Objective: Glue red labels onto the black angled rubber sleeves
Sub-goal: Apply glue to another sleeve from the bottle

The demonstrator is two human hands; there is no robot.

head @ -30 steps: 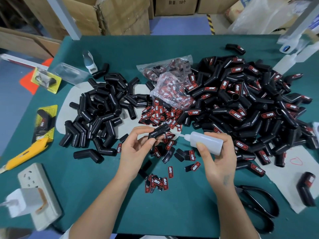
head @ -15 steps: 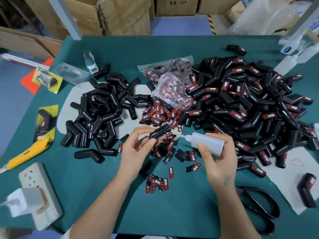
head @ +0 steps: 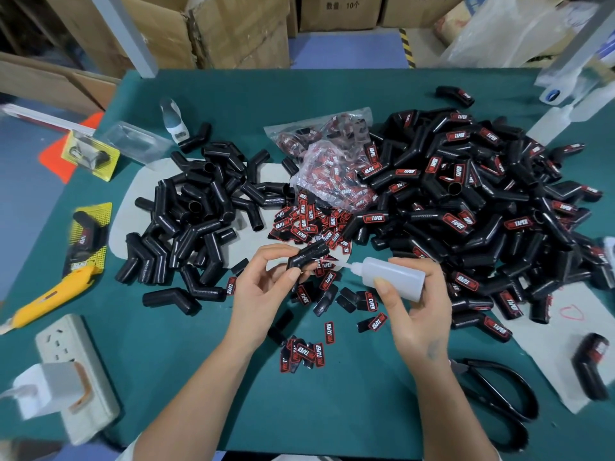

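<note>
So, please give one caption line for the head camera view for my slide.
Left hand holds a black angled sleeve while right hand aims the glue bottle nozzle at it.

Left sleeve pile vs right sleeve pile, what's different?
Labels: the left pile is plain black sleeves with no labels showing, while most sleeves in the right pile carry a red label.
Size: the left pile is smaller and looser; the right pile is much larger and heaped.
Base: the left pile lies mostly on a grey sheet; the right pile lies largely on the green table.
Shared: both hold the same black angled sleeves.
</note>
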